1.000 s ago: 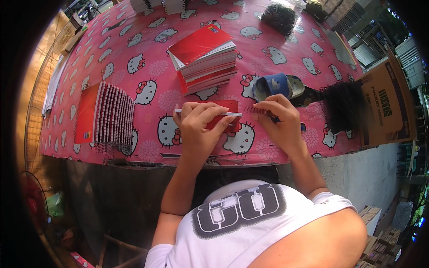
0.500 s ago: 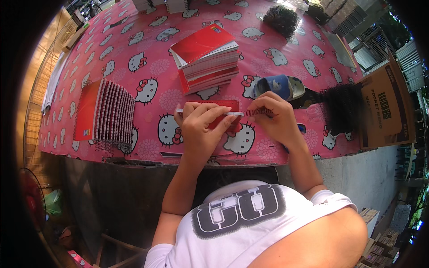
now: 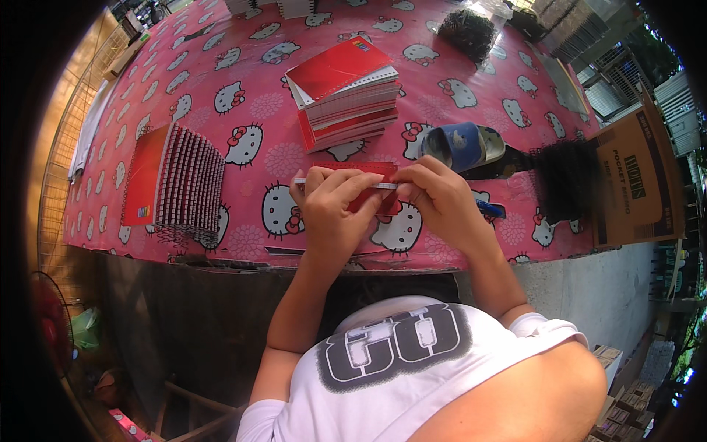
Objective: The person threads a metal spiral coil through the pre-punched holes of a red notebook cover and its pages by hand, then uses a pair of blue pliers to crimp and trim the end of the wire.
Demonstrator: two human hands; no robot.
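Near the table's front edge, my left hand [image 3: 331, 195] is closed around a small red notebook [image 3: 361, 168], its white page edge facing up between thumb and fingers. My right hand [image 3: 442, 193] is pinched at the notebook's right end. The dark spiral binding coil it holds is now mostly hidden by the fingers. Just beyond the hands stands a stack of red-covered notebooks [image 3: 342, 70] with punched holes along their edges. To the left is a row of red notebooks [image 3: 147, 173] with spiral coils along their edges.
Right of my hands lie a blue slide sandal [image 3: 455, 144] and a small blue tool [image 3: 490, 209]. Beyond them, a heap of black coils [image 3: 563, 180] lies against a brown carton [image 3: 637, 177]. Another dark coil bundle [image 3: 468, 33] sits far back on the pink patterned tablecloth [image 3: 250, 81].
My right hand has moved left, bringing the coil up to the notebook's right end. The blue tool shows more fully now. My left hand has kept its hold nearly in place.
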